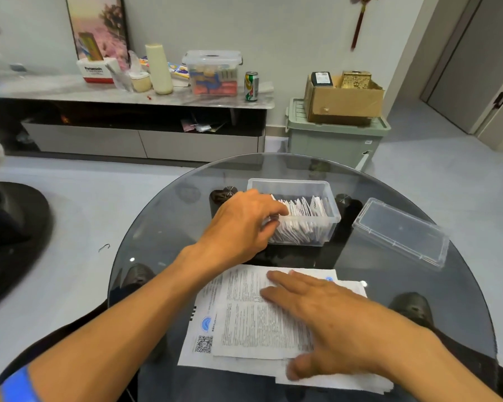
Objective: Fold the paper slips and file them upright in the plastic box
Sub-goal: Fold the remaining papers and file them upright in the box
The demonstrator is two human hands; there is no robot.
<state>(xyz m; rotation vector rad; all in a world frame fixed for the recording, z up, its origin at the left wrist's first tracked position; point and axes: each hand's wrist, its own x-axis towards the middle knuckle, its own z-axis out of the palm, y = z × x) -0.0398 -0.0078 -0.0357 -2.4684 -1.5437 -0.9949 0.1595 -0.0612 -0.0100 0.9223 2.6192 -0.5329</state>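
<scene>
- Step: filing. Left hand point(238, 224), fingers curled, tucks folded slips point(299, 210) upright in the clear plastic box point(330, 224) (pinch not confirmable).
- Right hand point(328, 317) lies flat, fingers spread, on the unfolded sheets point(244, 320) on the glass surface point(163, 227).
- Next: take 1 sheet, fold it.

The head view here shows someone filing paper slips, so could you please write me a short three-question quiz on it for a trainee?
1. True or false: the lid is on the plastic box.
2. Which hand lies flat on the printed sheets?
A. left
B. right
C. neither
3. Fill in: the left hand reaches the ___ end of the box, at the folded slips.

Key:
1. False; it lies on the glass table, right of the box.
2. B, the right hand.
3. left
</scene>
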